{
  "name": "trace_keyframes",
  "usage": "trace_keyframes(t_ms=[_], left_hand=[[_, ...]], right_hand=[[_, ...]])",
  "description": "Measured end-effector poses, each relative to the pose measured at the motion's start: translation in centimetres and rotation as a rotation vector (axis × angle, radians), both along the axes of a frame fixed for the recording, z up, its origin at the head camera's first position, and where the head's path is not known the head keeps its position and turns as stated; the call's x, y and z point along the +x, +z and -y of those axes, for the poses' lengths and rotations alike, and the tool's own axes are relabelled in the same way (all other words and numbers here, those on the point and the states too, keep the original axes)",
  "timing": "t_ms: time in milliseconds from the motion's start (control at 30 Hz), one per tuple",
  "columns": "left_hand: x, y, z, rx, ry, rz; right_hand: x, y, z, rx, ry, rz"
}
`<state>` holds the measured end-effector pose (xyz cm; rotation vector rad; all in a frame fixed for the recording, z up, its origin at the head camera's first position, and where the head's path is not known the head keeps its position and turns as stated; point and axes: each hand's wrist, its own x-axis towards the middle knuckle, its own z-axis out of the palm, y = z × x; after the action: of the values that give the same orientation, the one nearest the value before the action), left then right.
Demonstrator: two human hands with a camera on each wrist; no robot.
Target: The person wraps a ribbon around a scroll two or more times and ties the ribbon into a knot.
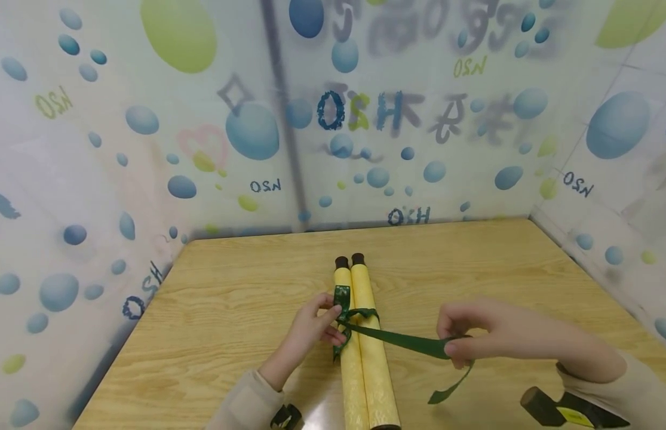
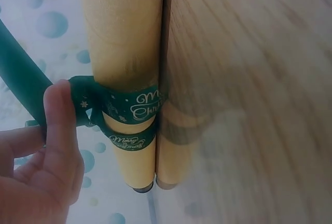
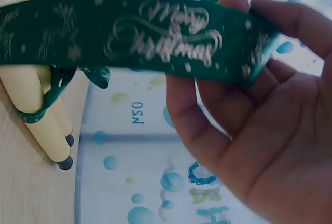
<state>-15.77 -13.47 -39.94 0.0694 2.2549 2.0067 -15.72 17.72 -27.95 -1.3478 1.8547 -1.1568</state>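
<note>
In the head view, two yellow rolls (image 1: 371,364) lay side by side on the wooden table (image 1: 230,322), their dark-tipped far ends (image 1: 358,258) toward twelve o'clock. A green ribbon (image 1: 399,340) printed "Merry Christmas" was wound around them. The left hand (image 1: 313,325), at eight o'clock from the winding, pinched the ribbon there; the right hand (image 1: 485,331), at three o'clock, gripped its stretched length, a loose tail (image 1: 442,396) hanging toward seven o'clock.

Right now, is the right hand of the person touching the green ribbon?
Touching. The right wrist view shows it: the right hand holds the green ribbon near the bend, with the band lying across its fingers.
</note>
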Motion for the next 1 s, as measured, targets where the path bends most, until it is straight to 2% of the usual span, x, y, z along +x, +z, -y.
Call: trace_keyframes(t_ms=[167,267,400,467,567,633,767,833,900,1000], left_hand=[[0.1,0.2,-0.2,0.002,-0.012,-0.004],[0.1,0.3,-0.3,-0.008,-0.016,-0.009],[0.0,0.2,-0.3,-0.018,-0.007,-0.005],[0.0,0.1,-0.4,-0.027,0.001,-0.009],[0.0,0.0,-0.3,-0.049,0.012,-0.029],[-0.1,-0.1,-0.2,-0.067,0.018,-0.044],[-0.2,-0.3,0.0,-0.070,0.022,-0.051],[-0.2,-0.3,0.1,-0.062,0.026,-0.046],[-0.1,-0.3,0.2,-0.051,0.028,-0.043],[0.1,-0.2,0.3,-0.037,0.027,-0.038]], right_hand=[[0.1,0.4,-0.6,-0.019,0.109,-0.105],[0.2,0.5,-1.0,0.008,0.158,-0.108],[0.1,0.3,-1.5,0.047,0.187,-0.055],[-0.1,0.0,-1.8,0.052,0.200,-0.073],[-0.7,-0.7,-2.1,0.110,0.171,-0.042],[-1.3,-1.4,-2.3,0.166,0.116,-0.009],[-2.7,-2.4,-2.9,0.270,-0.060,0.094],[-3.3,-2.5,-3.4,0.277,-0.117,0.119],[-3.7,-2.5,-3.9,0.258,-0.122,0.159],[-3.9,-2.3,-4.5,0.196,-0.001,0.156]])
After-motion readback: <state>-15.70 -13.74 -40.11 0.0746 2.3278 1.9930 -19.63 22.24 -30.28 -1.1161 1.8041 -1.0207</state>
